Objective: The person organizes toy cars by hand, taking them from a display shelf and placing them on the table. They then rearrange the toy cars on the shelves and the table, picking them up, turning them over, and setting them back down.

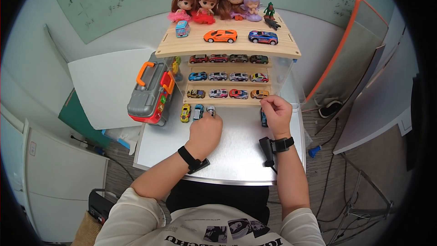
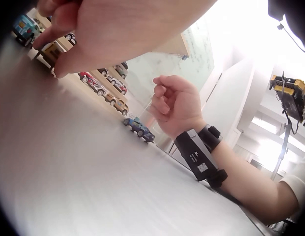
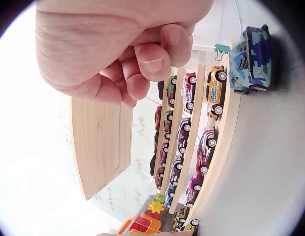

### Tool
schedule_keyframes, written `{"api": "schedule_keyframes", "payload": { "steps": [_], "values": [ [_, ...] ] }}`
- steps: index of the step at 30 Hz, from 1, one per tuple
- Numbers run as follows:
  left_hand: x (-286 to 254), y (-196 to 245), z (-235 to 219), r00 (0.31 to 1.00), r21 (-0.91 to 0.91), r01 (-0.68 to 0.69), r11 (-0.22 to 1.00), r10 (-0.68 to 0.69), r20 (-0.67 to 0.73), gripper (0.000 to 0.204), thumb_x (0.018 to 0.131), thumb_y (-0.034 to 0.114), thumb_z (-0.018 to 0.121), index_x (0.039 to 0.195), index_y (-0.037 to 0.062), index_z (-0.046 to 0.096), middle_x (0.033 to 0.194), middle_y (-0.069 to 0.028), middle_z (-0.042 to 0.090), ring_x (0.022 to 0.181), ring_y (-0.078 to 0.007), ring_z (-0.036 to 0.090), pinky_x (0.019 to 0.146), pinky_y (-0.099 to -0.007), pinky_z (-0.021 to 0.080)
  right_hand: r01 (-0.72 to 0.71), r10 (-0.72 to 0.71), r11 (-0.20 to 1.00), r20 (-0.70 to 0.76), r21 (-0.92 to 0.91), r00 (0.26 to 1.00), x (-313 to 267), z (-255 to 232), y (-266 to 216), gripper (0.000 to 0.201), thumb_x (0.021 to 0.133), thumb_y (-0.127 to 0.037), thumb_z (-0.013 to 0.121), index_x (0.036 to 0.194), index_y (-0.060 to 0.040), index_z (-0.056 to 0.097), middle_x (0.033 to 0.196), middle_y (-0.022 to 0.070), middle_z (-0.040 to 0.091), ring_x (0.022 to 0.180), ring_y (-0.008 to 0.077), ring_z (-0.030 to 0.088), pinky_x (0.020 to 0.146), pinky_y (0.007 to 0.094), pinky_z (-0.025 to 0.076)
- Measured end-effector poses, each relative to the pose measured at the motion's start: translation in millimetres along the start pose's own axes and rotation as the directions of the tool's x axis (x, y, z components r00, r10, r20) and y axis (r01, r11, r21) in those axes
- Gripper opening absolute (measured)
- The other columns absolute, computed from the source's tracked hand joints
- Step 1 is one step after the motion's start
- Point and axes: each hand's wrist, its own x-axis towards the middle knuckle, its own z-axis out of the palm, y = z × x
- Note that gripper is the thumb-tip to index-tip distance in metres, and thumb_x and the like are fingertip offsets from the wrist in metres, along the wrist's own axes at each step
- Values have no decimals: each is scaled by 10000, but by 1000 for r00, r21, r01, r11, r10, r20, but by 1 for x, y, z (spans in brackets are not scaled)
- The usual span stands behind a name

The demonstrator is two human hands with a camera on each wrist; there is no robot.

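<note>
My left hand [image 1: 206, 132] pinches a small toy car [image 2: 50, 52] between thumb and fingertips, low over the silver table. In the head view that car's pale front [image 1: 210, 109] shows past the fingers; the rest is covered. Left of it stand a teal toy car [image 1: 198, 111] and a yellow toy car [image 1: 185, 113] in a row before the shelf. My right hand [image 1: 278, 115] is raised with loosely curled fingers, holding nothing. Beside it a dark blue toy car [image 3: 250, 61] sits on the table at the shelf's right front corner.
The wooden display shelf [image 1: 227, 51] holds three rows of toy cars. Dolls, an orange car [image 1: 220, 36] and a blue car [image 1: 263, 37] stand on top. A grey toolbox [image 1: 148, 98] with orange handles is at the left. The table's front edge [image 1: 218, 181] runs close to my body.
</note>
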Motion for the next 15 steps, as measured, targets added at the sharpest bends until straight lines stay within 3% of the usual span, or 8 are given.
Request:
{"api": "schedule_keyframes", "payload": {
  "steps": [15],
  "values": [
    [5, 0, -4, 999, -25, 46, 999, -45, 15, 113, 832, 23, 615, 916, -27, 672, 859, -248, 669, 703, -399, 720, 604, -457, 604, 24, -24, 1000, -3, -14, 1000, 1, 1, -2, 49, 895, -13, 727, 878, 33, 729, 737, 9, 682, 642, 45, 595, 596, 209, 473]
  ]
}}
